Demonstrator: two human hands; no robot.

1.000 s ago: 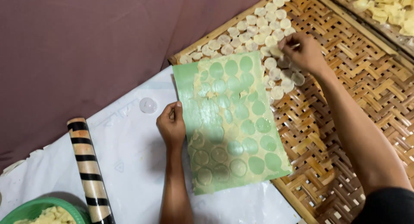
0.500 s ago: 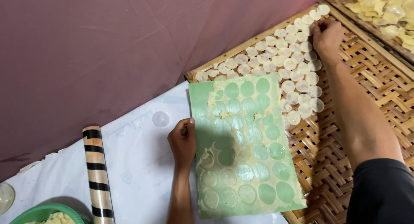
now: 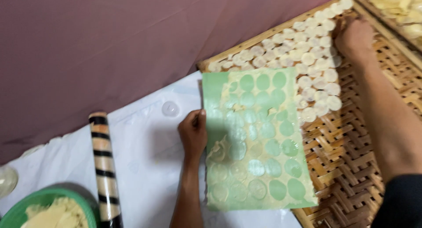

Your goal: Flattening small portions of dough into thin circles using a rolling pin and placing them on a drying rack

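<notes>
A green sheet (image 3: pixel 257 140) carries a thin layer of pale dough with several round holes cut out of it. My left hand (image 3: pixel 193 133) grips the sheet's left edge. My right hand (image 3: pixel 354 34) reaches to the far corner of the woven bamboo tray (image 3: pixel 351 166), its fingers down among several small round dough discs (image 3: pixel 310 61) laid in rows there. Whether it holds a disc is hidden by blur and the back of the hand.
A black-and-tan striped rolling pin (image 3: pixel 104 166) lies on the white cloth (image 3: pixel 145 153). A green bowl of dough (image 3: pixel 48 210) sits at the bottom left. A second tray with pale pieces (image 3: pixel 400 8) stands top right. A maroon cloth (image 3: pixel 110 43) covers the far side.
My right hand has moved from the disc rows near the sheet up to the tray's far corner. The view has shifted, so everything sits further right. My left hand stays on the sheet's edge.
</notes>
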